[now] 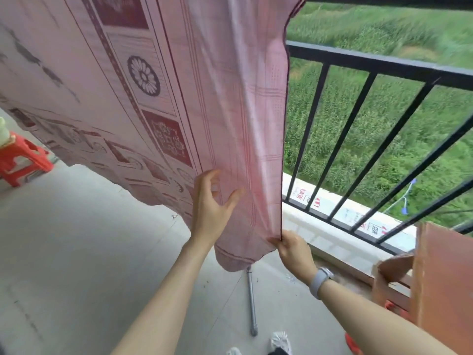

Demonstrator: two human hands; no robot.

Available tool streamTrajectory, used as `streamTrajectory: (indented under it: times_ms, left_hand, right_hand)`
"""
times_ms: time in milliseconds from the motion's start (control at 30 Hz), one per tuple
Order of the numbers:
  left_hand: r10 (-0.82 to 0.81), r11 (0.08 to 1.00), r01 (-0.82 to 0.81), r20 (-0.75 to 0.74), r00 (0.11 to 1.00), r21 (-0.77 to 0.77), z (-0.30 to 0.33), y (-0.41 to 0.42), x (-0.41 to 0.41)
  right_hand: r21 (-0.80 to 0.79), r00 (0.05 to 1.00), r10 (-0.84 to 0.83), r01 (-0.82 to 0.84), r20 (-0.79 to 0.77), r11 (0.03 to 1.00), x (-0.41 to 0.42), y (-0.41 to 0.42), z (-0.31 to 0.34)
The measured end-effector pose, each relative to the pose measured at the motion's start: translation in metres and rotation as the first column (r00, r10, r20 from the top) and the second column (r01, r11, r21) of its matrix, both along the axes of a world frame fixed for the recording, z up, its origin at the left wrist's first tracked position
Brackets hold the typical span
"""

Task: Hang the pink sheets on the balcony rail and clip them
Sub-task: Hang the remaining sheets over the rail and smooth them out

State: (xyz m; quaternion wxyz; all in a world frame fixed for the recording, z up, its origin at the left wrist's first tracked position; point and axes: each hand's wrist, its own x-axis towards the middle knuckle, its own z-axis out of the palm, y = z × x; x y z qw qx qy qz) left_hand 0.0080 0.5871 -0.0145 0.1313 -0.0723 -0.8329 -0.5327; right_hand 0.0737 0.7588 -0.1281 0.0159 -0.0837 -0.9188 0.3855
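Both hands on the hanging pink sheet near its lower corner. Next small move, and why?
Probably draw the right hand down and outward to pull the edge taut. It pinches the pink sheet at its gathered lower corner, while the left hand lies spread against the wrinkled cloth, placed to smooth it flat.

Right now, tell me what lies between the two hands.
In the head view, only the pink sheet hangs between the left hand and right hand, which pinches its edge.

There's a red plastic stool [21, 160] off at the left edge with something pale sitting on it. A grey metal pole [252, 303] lies on the concrete floor [76, 252], brown wooden boards [440, 285] lean at the right, and green fields [384, 111] beyond.
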Motion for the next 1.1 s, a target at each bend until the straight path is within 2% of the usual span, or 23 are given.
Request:
streamTrajectory:
  times_ms: [200, 333, 567, 733, 833, 933, 967, 1033, 1100]
  left_hand:
    - [-0.039, 0.997, 0.03, -0.115, 0.993, -0.071, 0.02, 0.021, -0.012]
    - [0.022, 0.995, -0.036, -0.156, 0.987, -0.089, 0.037, 0.037, -0.016]
    - [0.131, 0.934, -0.203, -0.246, 0.96, -0.294, 0.071, 0.065, -0.021]
    - [0.152, 0.881, -0.258, -0.28, 0.948, -0.397, 0.071, 0.073, -0.023]
    - [0.156, 0.887, -0.234, -0.218, 0.963, -0.399, 0.065, 0.06, -0.023]
    - [0.139, 0.895, -0.198, -0.172, 0.975, -0.399, 0.07, 0.043, -0.024]
    - [0.129, 0.903, -0.187, -0.171, 0.977, -0.386, 0.074, 0.038, -0.025]
    - [0.119, 0.931, -0.171, -0.175, 0.977, -0.323, 0.087, 0.03, -0.027]
    - [0.122, 0.962, -0.163, -0.19, 0.974, -0.22, 0.103, 0.03, -0.028]
  right_hand:
    - [-0.027, 1.0, 0.002, -0.002, -0.017, 1.0, -0.02, 0.009, 0.014]
    - [-0.071, 0.994, 0.042, -0.05, -0.104, 0.996, -0.024, 0.02, 0.021]
    - [-0.187, 0.946, 0.002, -0.066, -0.323, 0.98, -0.052, 0.011, 0.058]
    - [-0.119, 0.925, 0.01, -0.059, -0.379, 0.991, -0.051, 0.007, 0.053]
    - [-0.098, 0.957, 0.054, -0.085, -0.286, 0.992, -0.051, 0.011, 0.053]
    - [-0.1, 0.954, 0.213, -0.238, -0.212, 0.966, -0.06, 0.018, 0.071]
    - [-0.147, 0.953, 0.236, -0.266, -0.188, 0.953, -0.063, 0.021, 0.083]
    - [-0.274, 0.954, 0.217, -0.269, -0.206, 0.923, -0.072, 0.03, 0.113]
    - [-0.33, 0.939, 0.14, -0.246, -0.314, 0.911, -0.084, 0.036, 0.15]
